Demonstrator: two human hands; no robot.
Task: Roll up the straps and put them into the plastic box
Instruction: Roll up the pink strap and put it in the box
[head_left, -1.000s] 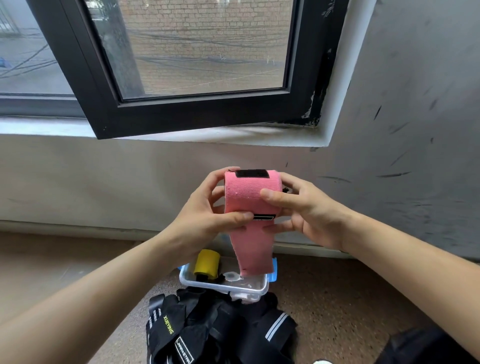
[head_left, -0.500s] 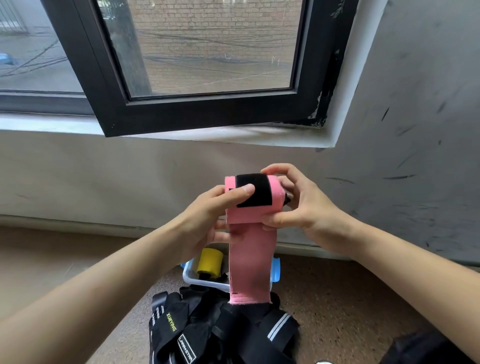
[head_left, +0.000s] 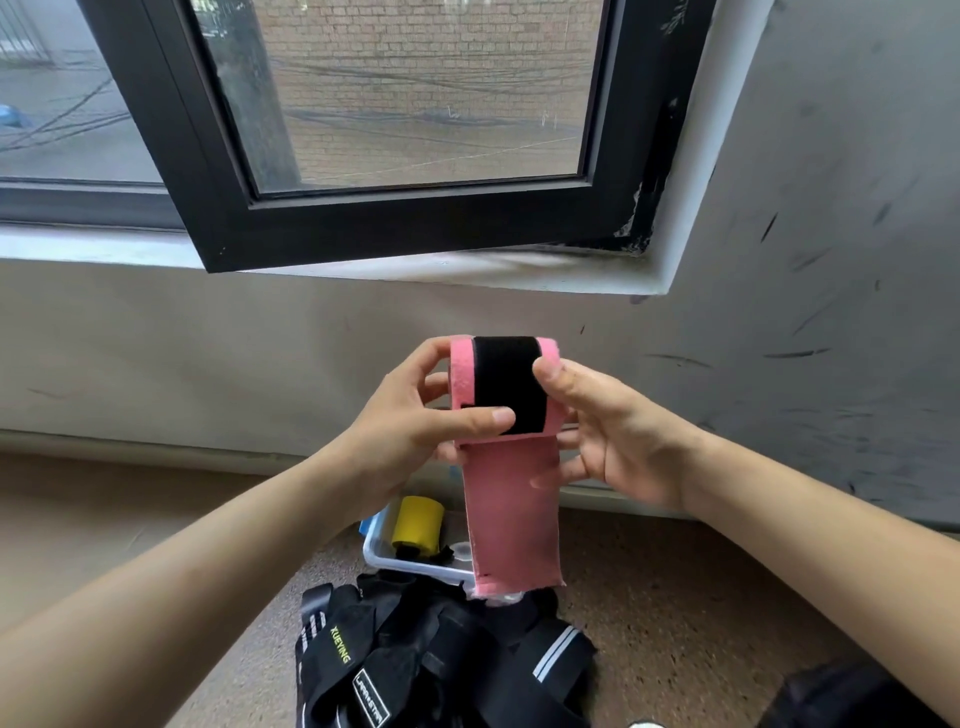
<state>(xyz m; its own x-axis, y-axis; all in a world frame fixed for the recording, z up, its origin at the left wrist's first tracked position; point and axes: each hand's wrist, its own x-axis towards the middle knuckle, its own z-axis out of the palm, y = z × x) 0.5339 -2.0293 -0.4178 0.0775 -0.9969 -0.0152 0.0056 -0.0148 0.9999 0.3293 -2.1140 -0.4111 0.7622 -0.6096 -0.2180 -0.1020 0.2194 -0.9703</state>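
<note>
Pink strap (head_left: 506, 395), partly rolled, sat between our two hands, raised in front of us. Our left hand (head_left: 415, 431) gripped one side of the roll, with the thumb pressed on its black fastening patch (head_left: 506, 379). Our right hand (head_left: 618, 431) pinched the other side, thumb on top and fingers curled behind. Below the hands, a flat tail of the strap hung unrolled, its end dangling over the plastic box (head_left: 410, 564) on the floor.

We judged the task partly done. One yellow roll (head_left: 418, 525) stood in the box, the pink strap looked about half wound, and a heap of black straps (head_left: 431, 654) lay loose below the hands, nearer us than the box. We counted one box, one yellow roll and one pink strap. The tangled black ones we could not count.
</note>
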